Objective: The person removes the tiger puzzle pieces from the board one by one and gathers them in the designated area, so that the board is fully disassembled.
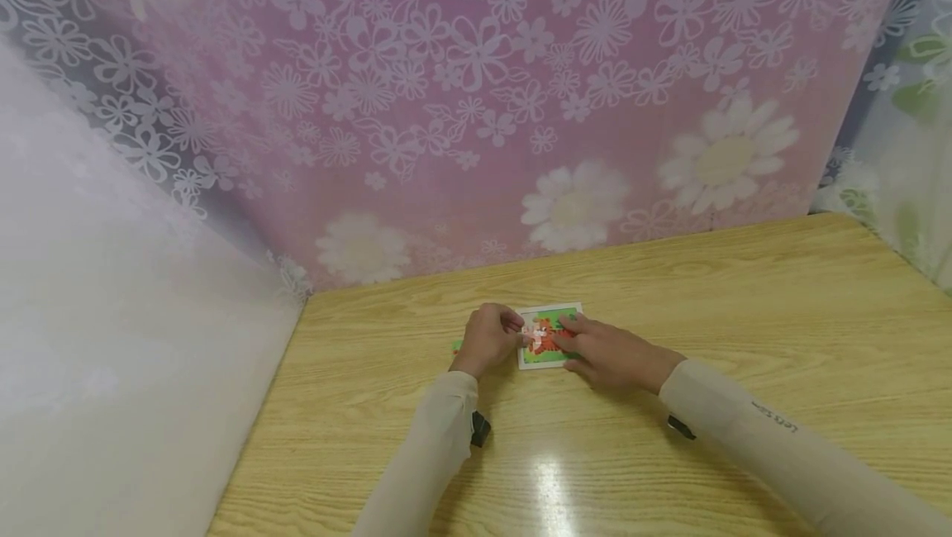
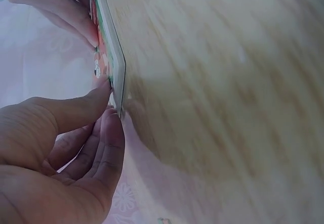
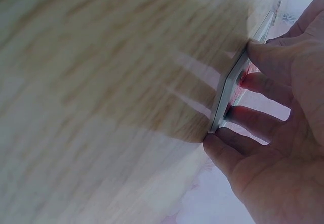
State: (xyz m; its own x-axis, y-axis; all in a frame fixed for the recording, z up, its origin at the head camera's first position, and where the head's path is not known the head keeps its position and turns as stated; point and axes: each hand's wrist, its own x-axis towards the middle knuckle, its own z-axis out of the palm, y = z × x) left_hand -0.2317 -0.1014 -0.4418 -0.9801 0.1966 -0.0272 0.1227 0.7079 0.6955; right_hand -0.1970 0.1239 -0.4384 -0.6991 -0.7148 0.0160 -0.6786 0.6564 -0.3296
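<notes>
A small square picture puzzle (image 1: 549, 360) lies flat on the table, with a white border and an orange tiger on green. My left hand (image 1: 488, 340) pinches its left edge; in the left wrist view the thumb (image 2: 86, 107) is on the picture side and the bent fingers meet the rim. From the right, my right hand (image 1: 613, 351) spans the board. In the right wrist view its thumb (image 3: 268, 57) touches one edge, two fingers press the picture and the others hold the far corner. Hands cover part of the tiger.
A small green-and-red piece (image 1: 456, 348) lies just left of my left hand, partly hidden by it. The wood-grain table (image 1: 744, 314) meets a pink floral curtain (image 1: 476, 107) behind and a white wall (image 1: 111, 273) at left.
</notes>
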